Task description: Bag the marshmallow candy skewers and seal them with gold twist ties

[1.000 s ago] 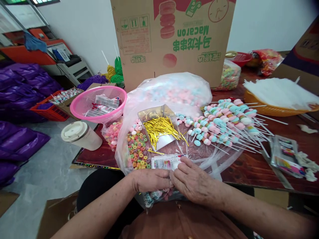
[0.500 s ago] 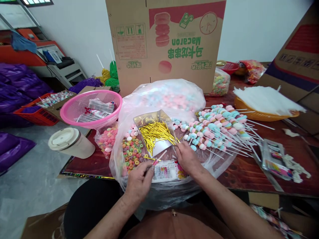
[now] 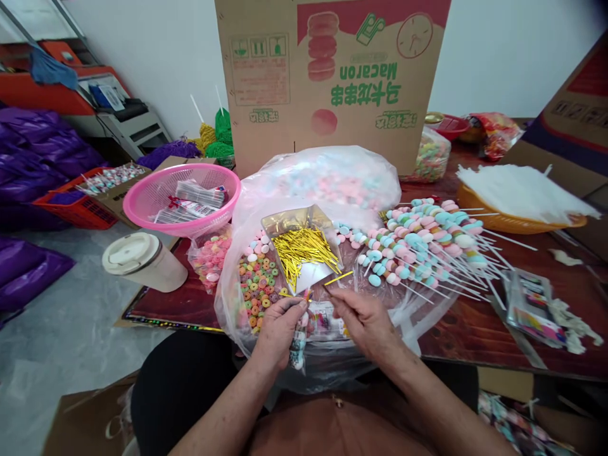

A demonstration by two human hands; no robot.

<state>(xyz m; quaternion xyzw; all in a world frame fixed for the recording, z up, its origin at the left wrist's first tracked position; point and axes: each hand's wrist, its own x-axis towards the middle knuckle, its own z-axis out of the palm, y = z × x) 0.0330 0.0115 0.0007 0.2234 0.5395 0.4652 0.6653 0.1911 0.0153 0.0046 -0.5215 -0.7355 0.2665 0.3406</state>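
Note:
My left hand [image 3: 278, 332] is closed around a clear-wrapped marshmallow skewer [image 3: 297, 345], its candy end pointing down toward me. A bit of gold shows at the gathered top of the wrapper, by my thumb. My right hand [image 3: 365, 320] is pinched at the near end of a gold twist tie [image 3: 339, 278], just right of the other hand. Directly ahead, a foil-lined tray [image 3: 308, 278] holds a heap of gold twist ties [image 3: 304, 250]. Between and below my hands lies a printed clear wrapper [image 3: 327, 320], partly covered by the fingers.
Ring candies [image 3: 259, 288] lie left of the tray. Marshmallow skewers [image 3: 427, 240] are piled right, sticks outward. A pink basket [image 3: 183, 225] holds packets, beside a lidded cup [image 3: 147, 263]. Behind stand a marshmallow bag [image 3: 323, 174] and a carton [image 3: 266, 82]; an orange basket [image 3: 513, 221] sits right.
Both hands were together over the wrapped candy, then parted; my right hand reached to the tray's edge and drew back with a tie. My left hand has turned the wrapped skewer into view.

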